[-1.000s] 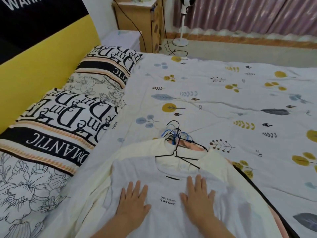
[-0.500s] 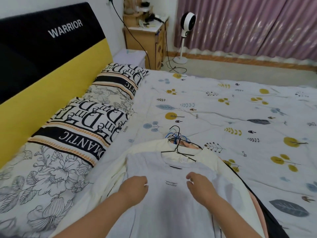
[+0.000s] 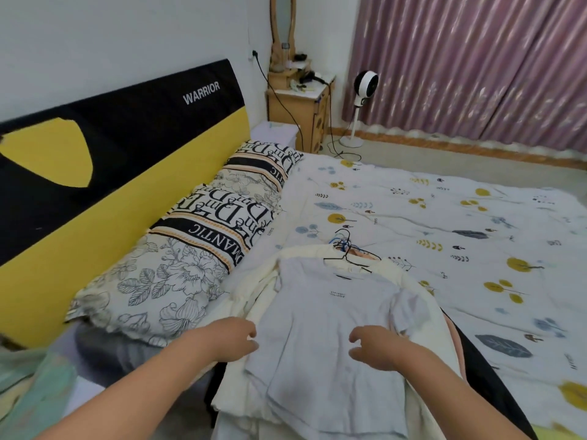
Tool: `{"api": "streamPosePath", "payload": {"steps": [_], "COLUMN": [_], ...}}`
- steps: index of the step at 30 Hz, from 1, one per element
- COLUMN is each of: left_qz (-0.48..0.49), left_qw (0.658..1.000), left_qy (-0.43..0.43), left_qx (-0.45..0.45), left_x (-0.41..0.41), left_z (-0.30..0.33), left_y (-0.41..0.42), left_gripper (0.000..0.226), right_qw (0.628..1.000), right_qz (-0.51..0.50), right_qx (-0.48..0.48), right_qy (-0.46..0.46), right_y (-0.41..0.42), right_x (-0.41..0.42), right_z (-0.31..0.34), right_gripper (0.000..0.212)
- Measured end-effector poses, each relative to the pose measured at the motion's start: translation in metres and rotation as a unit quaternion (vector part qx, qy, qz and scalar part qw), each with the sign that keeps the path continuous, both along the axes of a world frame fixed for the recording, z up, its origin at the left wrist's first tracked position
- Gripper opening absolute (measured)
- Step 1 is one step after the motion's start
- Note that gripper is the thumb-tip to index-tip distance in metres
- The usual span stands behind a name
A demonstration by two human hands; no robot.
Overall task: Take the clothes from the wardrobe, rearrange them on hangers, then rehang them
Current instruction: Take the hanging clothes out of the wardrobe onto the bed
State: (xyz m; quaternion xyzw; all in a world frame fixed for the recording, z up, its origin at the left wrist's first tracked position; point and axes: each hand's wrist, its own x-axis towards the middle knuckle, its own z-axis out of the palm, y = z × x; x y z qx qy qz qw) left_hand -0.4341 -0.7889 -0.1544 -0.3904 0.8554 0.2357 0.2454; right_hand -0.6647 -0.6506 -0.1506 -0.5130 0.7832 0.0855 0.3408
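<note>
T-shirt [image 3: 330, 328] lay topmost beside the pillow [image 3: 190, 265]; your left hand [image 3: 235, 336] and right hand [image 3: 374, 347] hovered loosely curled, empty; grip its hanger [image 3: 346, 260] first.

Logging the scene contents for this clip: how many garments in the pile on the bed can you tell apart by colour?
White T-shirt, top: 1
Cream garment: 1
Pink garment: 1
Black garment: 1
Total: 4 told apart; more may be hidden beneath. The hangers overlap too much to count.
</note>
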Motion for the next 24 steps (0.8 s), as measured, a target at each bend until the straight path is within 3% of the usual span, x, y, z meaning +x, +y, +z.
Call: {"api": "streamPosePath", "payload": {"steps": [11,18,24], "left_qz": [0.108,0.21,0.317], "left_qw": [0.989,0.977,0.948], "left_qy": [-0.004,0.001,-0.017], "left_qx": [-0.098,-0.029,-0.015], "left_x": [0.089,0.13,0.191], "left_z": [0.054,0.06,0.059], "left_y": [0.091,0.197,0.282], "left_gripper": [0.045,0.033,0.042], "right_qw": [0.991,0.963,0.922], "right_qz": [0.118,0.255,0.371], "right_qx": [-0.042,-0.031,-0.058], "right_qy": [0.037,0.075,0.095], "right_y": [0.043,0.069,0.082], "right_x": [0.025,0.052,0.123], "right_z": [0.045,0.051,0.06], "right_gripper": [0.045,0.047,0.043]}}
